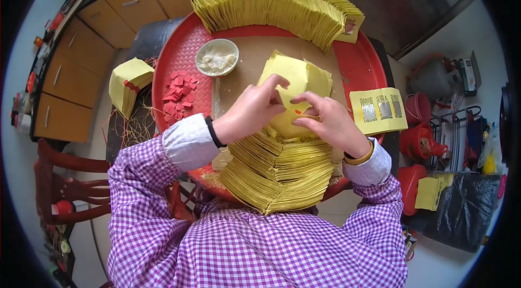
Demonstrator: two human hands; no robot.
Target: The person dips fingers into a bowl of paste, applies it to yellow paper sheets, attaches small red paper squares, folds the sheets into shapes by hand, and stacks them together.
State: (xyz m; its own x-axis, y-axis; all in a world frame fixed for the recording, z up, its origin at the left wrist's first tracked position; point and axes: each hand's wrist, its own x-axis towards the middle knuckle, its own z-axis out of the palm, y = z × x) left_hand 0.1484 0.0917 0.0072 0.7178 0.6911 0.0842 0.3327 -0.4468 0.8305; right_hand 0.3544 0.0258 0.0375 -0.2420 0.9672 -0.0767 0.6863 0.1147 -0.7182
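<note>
A folded yellow paper sheet (296, 73) lies on top of a stack in front of me, with a small red mark or scrap (298, 111) on it. My left hand (252, 106) hovers at the sheet's left side, its index finger and thumb curved and apart. On the other side, my right hand (331, 122) has thumb and index finger spread around the red spot, close to the paper. Nearer my body, a thick fan of folded yellow papers (277, 171) overlaps in layers. Whether any fingertip touches the sheet is hard to see.
The red round tray (182, 54) holds a white bowl of pale paste (217, 57), red paper scraps (179, 92) and a long curved row of folded papers (271, 5). Printed yellow paper (378, 110) sits at right. A yellow bundle (129, 84) stands left, near a wooden chair (70, 179).
</note>
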